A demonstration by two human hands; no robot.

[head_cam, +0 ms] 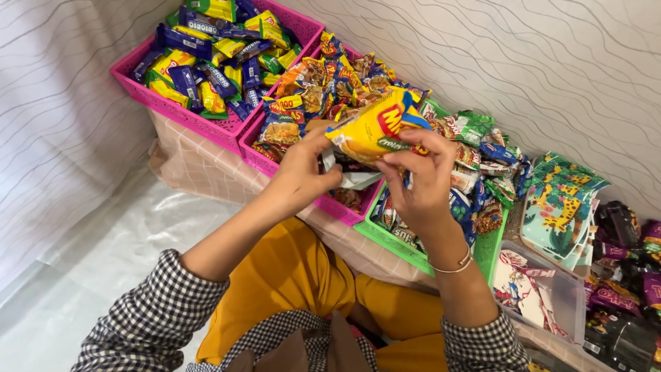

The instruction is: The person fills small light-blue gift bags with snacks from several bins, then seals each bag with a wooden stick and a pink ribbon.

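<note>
1. Head view, far left: a pink basket point(180, 114) sits at the left end of a low bench covered in a checked cloth point(206, 169). It is filled with small blue and yellow snack packets point(206, 58).
2. A second pink basket point(342, 210) touches the first on its right side. It holds orange and red noodle packets point(310, 86).
3. The left hand point(299, 172) is above the front edge of the second pink basket. Its thumb and fingers are pressed together, pinching the left end of a yellow noodle packet point(375, 127) along with a thin white slip point(358, 179) hanging just below it.
4. The yellow noodle packet is held in the air, tilted, over the second pink basket, clear of the packets beneath it.
5. The right hand point(420, 182) pinches the right end of the same packet, thumb on top and fingers curled underneath. A thin bangle point(456, 265) circles the wrist.
6. A green basket point(406, 248) stands just beside the second pink basket, under the right hand, holding mixed green, blue and red packets point(482, 148).
7. A clear box point(568, 303) near the right end holds patterned paper bags point(561, 207).
8. Dark purple packets point(623, 275) lie at the far right.
</note>
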